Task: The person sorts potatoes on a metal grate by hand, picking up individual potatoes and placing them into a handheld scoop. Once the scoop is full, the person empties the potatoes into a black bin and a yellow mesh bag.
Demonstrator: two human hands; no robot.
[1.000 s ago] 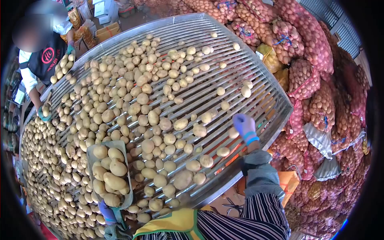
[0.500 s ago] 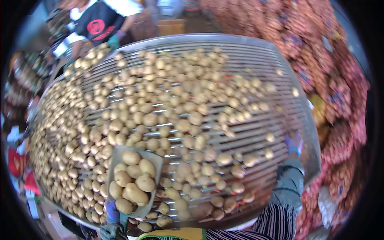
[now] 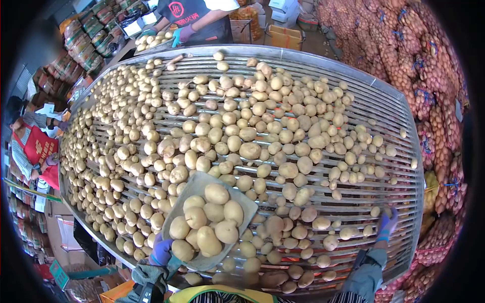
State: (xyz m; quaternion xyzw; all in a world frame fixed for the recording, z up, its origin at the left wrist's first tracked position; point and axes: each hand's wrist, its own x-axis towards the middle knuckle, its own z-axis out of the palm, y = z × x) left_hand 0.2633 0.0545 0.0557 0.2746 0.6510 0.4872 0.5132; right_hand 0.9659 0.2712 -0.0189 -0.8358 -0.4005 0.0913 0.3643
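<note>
My left hand [image 3: 161, 251], in a purple glove, is closed on the handle of a flat metal scoop [image 3: 248, 206]. Several large potatoes [image 3: 209, 240] lie heaped in it, and it is held tilted over the near side of a slatted metal sorting table [image 3: 323, 194]. On the right, my right hand [image 3: 388, 223], also gloved in purple, is low over the bare slats with its fingers stretched out. Just left of its fingertips lies a small potato [image 3: 375, 211]; no potato shows in the hand.
Loose potatoes [image 3: 250, 150] cover much of the table inside its raised metal rim [image 3: 353, 68]. A co-worker in a dark apron [image 3: 187, 15] stands behind it; another in a red apron [image 3: 41, 151] is at left. Net sacks of potatoes [image 3: 399, 45] are piled at right.
The view has swung, so the table and people appear farther right. My left hand's loaded scoop has turned and tilts more to the right. My right hand has come nearer along the slats.
</note>
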